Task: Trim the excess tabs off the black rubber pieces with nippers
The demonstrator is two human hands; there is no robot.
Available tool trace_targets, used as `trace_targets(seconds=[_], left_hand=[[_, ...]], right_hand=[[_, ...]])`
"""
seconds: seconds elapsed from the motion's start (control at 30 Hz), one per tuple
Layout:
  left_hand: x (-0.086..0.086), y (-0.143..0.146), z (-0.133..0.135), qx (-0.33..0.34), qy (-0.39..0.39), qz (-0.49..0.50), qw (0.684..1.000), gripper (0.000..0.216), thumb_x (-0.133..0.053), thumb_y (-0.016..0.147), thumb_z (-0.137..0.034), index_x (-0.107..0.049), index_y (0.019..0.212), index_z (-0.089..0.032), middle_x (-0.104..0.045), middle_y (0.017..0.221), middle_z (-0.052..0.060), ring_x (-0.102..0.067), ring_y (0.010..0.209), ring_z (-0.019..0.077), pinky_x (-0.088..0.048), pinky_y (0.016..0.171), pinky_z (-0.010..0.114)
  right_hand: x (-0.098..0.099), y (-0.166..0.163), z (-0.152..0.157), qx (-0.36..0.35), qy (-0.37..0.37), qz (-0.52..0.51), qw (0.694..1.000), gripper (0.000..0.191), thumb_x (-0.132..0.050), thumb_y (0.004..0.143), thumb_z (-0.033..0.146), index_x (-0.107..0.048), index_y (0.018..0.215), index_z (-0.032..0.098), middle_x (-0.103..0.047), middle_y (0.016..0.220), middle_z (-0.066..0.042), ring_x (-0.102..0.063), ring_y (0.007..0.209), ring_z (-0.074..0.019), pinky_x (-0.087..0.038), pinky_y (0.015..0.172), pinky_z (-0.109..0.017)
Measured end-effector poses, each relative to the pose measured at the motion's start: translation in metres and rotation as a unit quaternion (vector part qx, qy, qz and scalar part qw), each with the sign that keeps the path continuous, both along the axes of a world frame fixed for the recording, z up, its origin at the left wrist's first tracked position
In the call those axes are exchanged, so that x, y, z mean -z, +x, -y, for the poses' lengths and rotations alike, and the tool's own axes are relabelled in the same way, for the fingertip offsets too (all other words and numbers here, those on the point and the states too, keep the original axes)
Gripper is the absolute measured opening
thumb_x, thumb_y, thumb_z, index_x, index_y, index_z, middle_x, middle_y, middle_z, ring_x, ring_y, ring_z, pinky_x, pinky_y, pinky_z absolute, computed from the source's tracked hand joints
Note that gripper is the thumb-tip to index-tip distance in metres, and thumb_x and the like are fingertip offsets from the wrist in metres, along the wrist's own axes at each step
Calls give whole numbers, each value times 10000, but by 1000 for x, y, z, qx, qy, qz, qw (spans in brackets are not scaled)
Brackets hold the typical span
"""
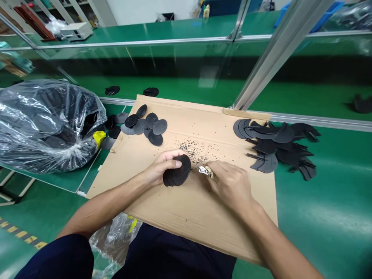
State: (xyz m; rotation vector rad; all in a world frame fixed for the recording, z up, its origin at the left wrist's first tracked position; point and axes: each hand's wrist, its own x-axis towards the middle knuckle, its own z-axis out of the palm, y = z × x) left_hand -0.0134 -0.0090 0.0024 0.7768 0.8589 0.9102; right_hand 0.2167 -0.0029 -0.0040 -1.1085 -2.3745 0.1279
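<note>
Fanned between the thumb and fingers of my left hand (162, 166) are several thin black oval discs (181, 170). My right hand (231, 182) is closed round a pair of small nippers (205, 170) with pale handles. Their metal head points left, a short gap away from the discs. Beyond both hands, many tiny black scraps (194, 150) lie scattered on a sheet of brown cardboard (162, 211). My right palm hides most of the nippers' handles.
Loose black discs (155, 128) lie at the cardboard's upper left, beside a large clear plastic bag (49, 128) of dark pieces. Overlapping black discs (273, 143) are heaped at the right. A metal post (270, 58) rises behind the cardboard.
</note>
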Motion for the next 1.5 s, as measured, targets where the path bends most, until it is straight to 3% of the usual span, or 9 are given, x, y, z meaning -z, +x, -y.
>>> trace_targets(seconds=[0.13,0.27,0.37,0.5,0.63,0.77,0.9,1.23,1.5], left_hand=[[-2,-7,-2,26,89,-71,993,292,-783,735,-362,-711,913,-142,-686,772,29,-608,641,131,-484,595,225],[-5,-4,1,72,193,-169,964,304,-747,800,-292,-754,1084,-186,-755,1047,76,-678,894,199,-534,808,296],[-3,-1,4,73,204,-203,955,379,-716,817,-230,-732,1196,-217,-739,1213,82,-677,1056,227,-517,957,350],[2,-1,1,1,164,-185,969,319,-748,804,-249,-745,1119,-194,-754,1127,66,-677,1038,216,-514,955,335],[4,-3,-4,-74,52,-35,995,281,-780,797,-275,-697,1043,-167,-726,911,22,-664,793,127,-530,780,242],[-1,-3,-8,-97,-40,87,991,385,-759,792,-202,-627,1154,-196,-697,881,6,-652,695,111,-538,705,241],[-5,-1,-9,-114,-70,136,982,294,-717,795,-114,-653,1075,-179,-696,874,18,-669,753,113,-535,719,213],[-2,5,-2,-47,-97,157,982,350,-791,778,-147,-698,1115,-135,-719,909,45,-658,683,95,-554,661,205],[2,7,-1,-45,-96,144,984,347,-822,758,-158,-708,1084,-126,-719,905,43,-659,669,96,-562,634,206]], right_hand=[[0,-2,-3,64,48,56,995,182,-510,831,87,-622,755,210,-658,668,-33,-532,604,-173,-301,568,-316],[-2,-5,-2,80,67,98,990,134,-567,847,99,-620,779,201,-664,701,-55,-544,658,-196,-297,609,-337],[-4,-6,-2,88,64,117,987,84,-603,874,132,-634,825,192,-675,739,-71,-558,698,-209,-311,650,-343],[-5,-5,-2,100,64,133,984,72,-609,915,225,-645,871,181,-676,782,-89,-556,740,-231,-321,678,-355],[-9,-4,-1,108,67,126,984,119,-576,923,268,-643,949,174,-656,829,-99,-527,772,-246,-313,688,-361],[-11,-6,0,88,83,95,988,266,-569,876,234,-609,1123,142,-628,878,-100,-495,795,-251,-302,675,-354],[-10,-11,1,45,99,57,992,316,-518,862,142,-587,1170,133,-612,905,-89,-477,808,-232,-301,672,-332],[-5,-14,4,14,150,44,988,286,-483,937,141,-612,1193,135,-630,827,-43,-487,791,-193,-328,683,-316],[-5,-12,4,1,131,34,991,305,-504,934,128,-620,1216,128,-635,820,-43,-513,801,-187,-350,692,-308]])
